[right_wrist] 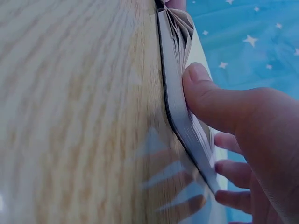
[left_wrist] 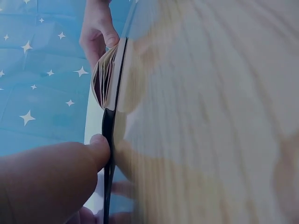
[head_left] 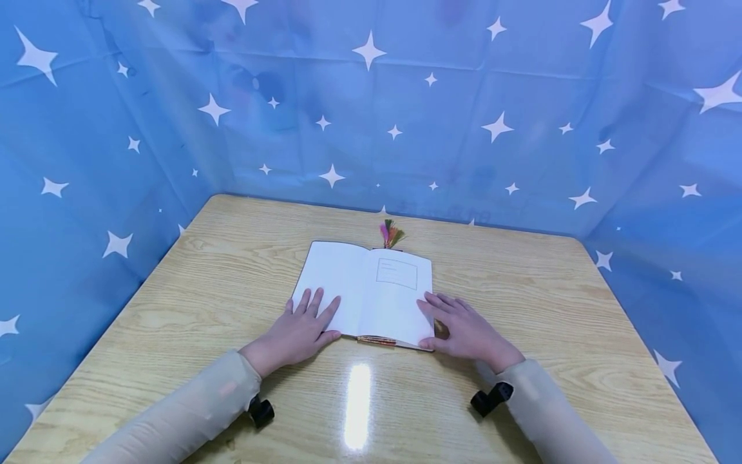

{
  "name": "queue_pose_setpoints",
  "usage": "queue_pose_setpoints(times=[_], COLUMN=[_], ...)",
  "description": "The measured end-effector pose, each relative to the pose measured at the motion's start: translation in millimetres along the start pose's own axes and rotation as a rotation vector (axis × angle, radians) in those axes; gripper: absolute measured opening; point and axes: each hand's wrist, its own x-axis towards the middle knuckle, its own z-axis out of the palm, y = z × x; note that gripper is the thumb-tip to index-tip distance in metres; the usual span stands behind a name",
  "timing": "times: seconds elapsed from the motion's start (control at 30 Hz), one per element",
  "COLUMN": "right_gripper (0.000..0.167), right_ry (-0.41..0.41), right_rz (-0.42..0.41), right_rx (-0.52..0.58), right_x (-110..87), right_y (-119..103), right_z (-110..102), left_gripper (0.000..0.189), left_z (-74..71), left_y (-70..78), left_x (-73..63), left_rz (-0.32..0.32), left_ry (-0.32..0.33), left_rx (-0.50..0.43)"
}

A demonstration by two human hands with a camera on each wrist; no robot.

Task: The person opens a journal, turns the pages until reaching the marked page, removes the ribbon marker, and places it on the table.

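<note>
An open notebook (head_left: pixel 394 309) with a dark cover lies on the wooden table, its left page blank and its right page printed with a small box. A multicoloured tassel (head_left: pixel 391 234) sticks out at its top. My left hand (head_left: pixel 298 333) rests on the lower left page with fingers spread; in the left wrist view its thumb (left_wrist: pixel 99 148) touches the book's lower edge. At the right page's outer edge is my right hand (head_left: pixel 464 327), fingers loosely bent, thumb near the bottom corner. The right wrist view shows that thumb (right_wrist: pixel 201 88) against the pages and fingertips touching the side edge.
The wooden table (head_left: pixel 232 270) surrounds the notebook, with a bright light reflection in front of it. A blue star-patterned curtain (head_left: pixel 406 96) hangs along the back and both sides. A small black device (head_left: pixel 491 398) sits at each wrist.
</note>
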Motion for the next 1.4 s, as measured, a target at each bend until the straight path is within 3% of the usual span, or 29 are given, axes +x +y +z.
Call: queue_pose_setpoints(times=[0.4,0.73,1.13,1.4], right_gripper=[0.076,0.072,0.068,0.066], right_ry=[0.010,0.006,0.132,0.243], right_rz=[-0.019,-0.012,-0.047,-0.093], right_rx=[-0.058,-0.026,-0.035,-0.030], right_x=[2.7,3.4,2.9,4.1], right_y=[-3,-9,-16,-22], right_z=[-4,-15,-25,-25], left_gripper=[0.066,0.074,0.089,0.091], left_z=[-5.2,-8.9,-7.8,-7.9], left_y=[3.5,7.5,12.1,18.4], left_x=[1.9,3.4,5.0,7.8], left_rz=[-0.018,-0.033,-0.028,-0.058], left_ry=[-0.026,-0.031,-0.005,0.028], left_rx=[-0.022,-0.051,-0.086,-0.075])
